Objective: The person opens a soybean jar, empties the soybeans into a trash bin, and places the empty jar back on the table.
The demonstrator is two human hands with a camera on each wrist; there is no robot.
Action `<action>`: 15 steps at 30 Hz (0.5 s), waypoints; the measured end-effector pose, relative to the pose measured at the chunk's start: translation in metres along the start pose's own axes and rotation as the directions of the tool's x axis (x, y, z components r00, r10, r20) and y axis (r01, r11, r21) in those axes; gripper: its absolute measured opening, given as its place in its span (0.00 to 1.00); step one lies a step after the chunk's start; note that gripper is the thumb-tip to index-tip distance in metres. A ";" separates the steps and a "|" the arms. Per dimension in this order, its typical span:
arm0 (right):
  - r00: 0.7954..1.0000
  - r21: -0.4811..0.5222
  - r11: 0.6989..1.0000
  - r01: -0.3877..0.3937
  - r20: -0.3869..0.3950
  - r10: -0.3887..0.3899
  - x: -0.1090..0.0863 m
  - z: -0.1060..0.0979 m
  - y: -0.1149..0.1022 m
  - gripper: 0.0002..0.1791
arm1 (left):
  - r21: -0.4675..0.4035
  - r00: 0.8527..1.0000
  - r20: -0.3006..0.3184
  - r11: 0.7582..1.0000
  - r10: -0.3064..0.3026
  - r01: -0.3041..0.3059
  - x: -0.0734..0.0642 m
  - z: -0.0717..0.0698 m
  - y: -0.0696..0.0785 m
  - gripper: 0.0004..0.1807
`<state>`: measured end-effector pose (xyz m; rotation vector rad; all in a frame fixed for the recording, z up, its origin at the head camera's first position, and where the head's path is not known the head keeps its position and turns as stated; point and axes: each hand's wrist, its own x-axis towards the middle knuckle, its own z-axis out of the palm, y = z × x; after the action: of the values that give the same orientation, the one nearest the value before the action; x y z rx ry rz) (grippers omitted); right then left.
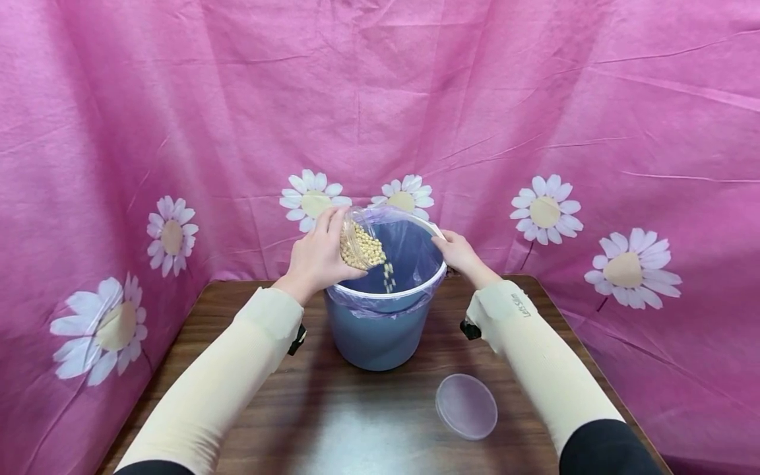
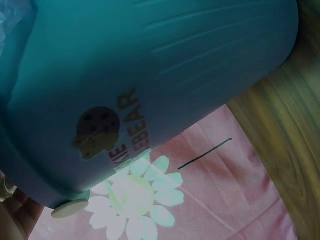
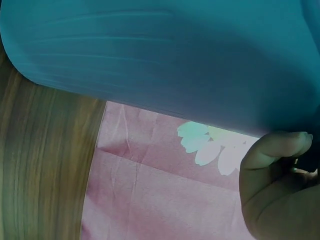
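Observation:
In the head view my left hand [image 1: 317,258] grips a clear jar [image 1: 351,232] tipped over the left side of a blue-grey trash bin [image 1: 378,340]. Round pale-yellow beans [image 1: 363,247] fill the jar's mouth, and a few are falling into the bin. A thin translucent bag [image 1: 380,307] lines it, folded over the white rim. On the right side, my right hand [image 1: 462,256] holds that rim; in the right wrist view its thumb [image 3: 285,145] is bent against the bin wall [image 3: 150,60]. The left wrist view shows mostly the bin's side [image 2: 165,75] with a printed bear and cookie.
A round clear lid [image 1: 466,406] lies on the brown wooden table [image 1: 368,429], in front of the bin and to its right. Pink cloth [image 1: 415,99] printed with white daisies hangs behind the table and along both sides.

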<state>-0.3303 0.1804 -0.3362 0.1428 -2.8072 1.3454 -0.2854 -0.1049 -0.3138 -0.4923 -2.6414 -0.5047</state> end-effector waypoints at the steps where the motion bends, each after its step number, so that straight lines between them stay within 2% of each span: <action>1: 1.000 0.019 1.000 0.003 0.003 -0.003 0.000 0.000 0.001 0.27 | 0.005 1.000 0.003 1.000 0.003 -0.003 0.000 0.000 0.000 0.66; 9: 0.998 0.179 0.983 0.051 0.038 -0.059 0.000 -0.002 0.008 0.28 | 0.053 0.999 0.028 0.998 0.016 -0.018 0.002 0.002 0.000 0.66; 15: 0.999 0.193 0.981 -0.012 0.051 0.002 -0.003 -0.003 0.008 0.28 | 0.053 1.000 0.028 0.999 0.013 -0.014 0.002 0.001 -0.001 0.67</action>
<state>-0.3284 0.1880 -0.3405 0.1732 -2.7135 1.6367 -0.2878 -0.1044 -0.3142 -0.5041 -2.6685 -0.4259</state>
